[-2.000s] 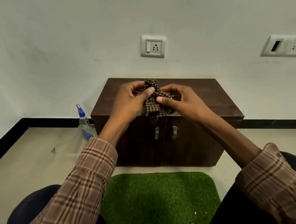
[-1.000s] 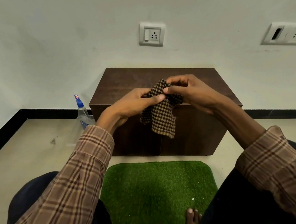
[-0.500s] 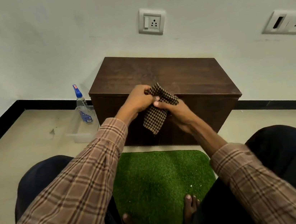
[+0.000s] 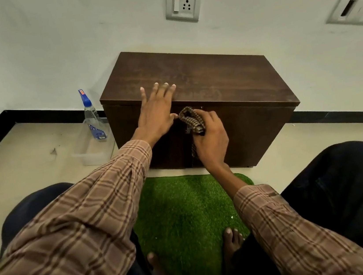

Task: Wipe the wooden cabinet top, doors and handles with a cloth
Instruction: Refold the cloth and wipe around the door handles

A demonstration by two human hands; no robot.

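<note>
Nearest the camera, two plaid sleeves reaching forward over dark trousers, with bare toes resting on a green mat of fake grass spread on the pale floor. Just beyond the mat, a dark wooden cabinet standing against the white wall.

At the cabinet's front, right hand curled round a checked cloth, bunching it against the upper middle of the doors, just under the top's front edge. A strip of cloth hanging down below the palm. A glimpse of metal beside the cloth, possibly a handle; too hidden to be sure.

Left of that, left hand spread flat, fingers straight and lying over the front edge of the top, palm down, thumb tip nearly touching the cloth. Holding nothing. Hands close together, yet not joined.

On the floor left of the cabinet, a clear spray bottle with a blue nozzle, upright in a clear shallow tray. Behind it, a black skirting running along the foot of the wall.

Higher on the wall, a white socket with a switch above the cabinet, and a second plate at the far right edge.
</note>
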